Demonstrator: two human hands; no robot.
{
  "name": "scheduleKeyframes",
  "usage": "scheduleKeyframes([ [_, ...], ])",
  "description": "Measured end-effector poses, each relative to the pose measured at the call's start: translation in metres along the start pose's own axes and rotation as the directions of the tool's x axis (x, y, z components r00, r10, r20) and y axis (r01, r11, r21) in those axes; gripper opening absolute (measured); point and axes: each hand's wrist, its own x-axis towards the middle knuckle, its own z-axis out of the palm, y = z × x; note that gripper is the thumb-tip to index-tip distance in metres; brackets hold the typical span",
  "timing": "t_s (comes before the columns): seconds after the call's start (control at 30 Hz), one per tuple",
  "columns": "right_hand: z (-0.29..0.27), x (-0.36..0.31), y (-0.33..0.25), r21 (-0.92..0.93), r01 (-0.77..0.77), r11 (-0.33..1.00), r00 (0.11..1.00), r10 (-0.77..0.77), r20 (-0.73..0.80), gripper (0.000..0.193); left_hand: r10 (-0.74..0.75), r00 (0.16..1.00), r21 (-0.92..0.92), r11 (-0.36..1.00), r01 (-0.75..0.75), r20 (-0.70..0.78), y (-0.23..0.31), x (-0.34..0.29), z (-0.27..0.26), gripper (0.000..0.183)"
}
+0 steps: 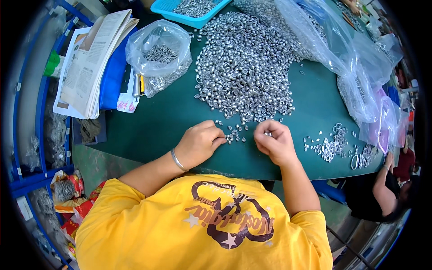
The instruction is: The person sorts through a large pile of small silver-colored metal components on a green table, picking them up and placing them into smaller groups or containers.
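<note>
A large heap of small silver metal pieces (pixel 247 63), rounded and hollow like little cups, spreads over the green table in front of me. Several loose pieces (pixel 236 133) lie between my hands at the heap's near edge. My left hand (pixel 201 143), with a silver bangle (pixel 178 160) on its wrist, is closed; thumb and fingertips pinch at a small metal piece beside this cluster. My right hand (pixel 278 143) is curled shut to the right of the cluster. A bit of silver metal (pixel 268 133) shows between its fingers; the rest is hidden in the palm.
A clear bag (pixel 158 56) of metal parts and a stack of papers (pixel 92 63) stand left. At the back is a blue basket (pixel 198 21). Plastic bags (pixel 355 90) and a small pile of metal links (pixel 332 146) lie right. Another person's arm (pixel 384 191) shows at far right.
</note>
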Motion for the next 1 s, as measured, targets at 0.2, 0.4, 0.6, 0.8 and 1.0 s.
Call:
scheduleKeyframes([
  [0.2,0.009,0.030,-0.010,-0.953,0.284,-0.107,0.908,-0.288,0.303,0.017,-0.145,0.989,-0.320,0.935,0.151,0.042,-0.004,0.003,-0.006,0.006],
  [0.4,0.008,0.033,-0.007,-0.942,0.334,0.009,0.899,-0.303,0.316,0.015,-0.305,0.806,-0.814,0.135,0.564,0.508,-0.005,0.001,-0.015,0.010],
  [0.6,0.016,0.020,-0.008,-0.760,0.318,0.566,0.944,-0.264,0.199,0.015,-0.148,0.855,-0.867,-0.083,0.491,0.498,-0.009,0.000,-0.009,0.007],
  [0.8,0.007,0.005,-0.001,0.378,-0.225,0.898,0.958,0.132,0.256,0.015,-0.063,0.845,-0.833,-0.223,0.506,0.531,-0.003,0.003,-0.016,0.005],
  [1.0,0.004,0.023,-0.015,-0.383,-0.179,0.906,0.969,0.094,-0.229,0.018,-0.049,0.888,-0.843,-0.342,0.415,0.457,-0.017,0.008,-0.016,0.004],
])
